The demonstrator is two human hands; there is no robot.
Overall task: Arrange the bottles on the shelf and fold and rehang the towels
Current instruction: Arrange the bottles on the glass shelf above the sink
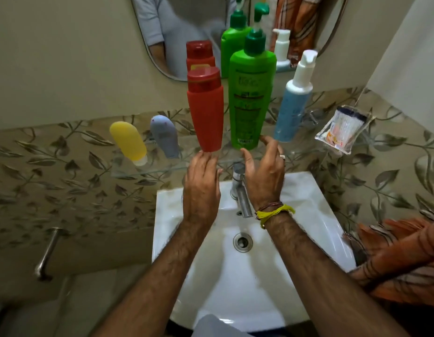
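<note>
Head view: bottles upright on the shelf (148, 172).
Left hand (202, 183) open under red bottle (206, 113); right hand (264, 176) open beside green bottle (251, 98).

Five bottles (252, 98) stand along shelf (148, 171) above sink (308, 190).

Walls: plain beige wall (53, 57) above, a band of leaf-patterned tiles (65, 178) below it, plain beige again lower down.
Mirror: a rounded mirror (186, 20) hangs on the upper wall, its lower edge curved.
Sink: a white basin (308, 203) sits under the tiles, with a chrome tap (240, 190) at its back and a round drain (242, 242) in the bowl.
Rail: a metal bar (47, 254) juts from the lower left wall.
Light: soft, even, indoor.
</note>
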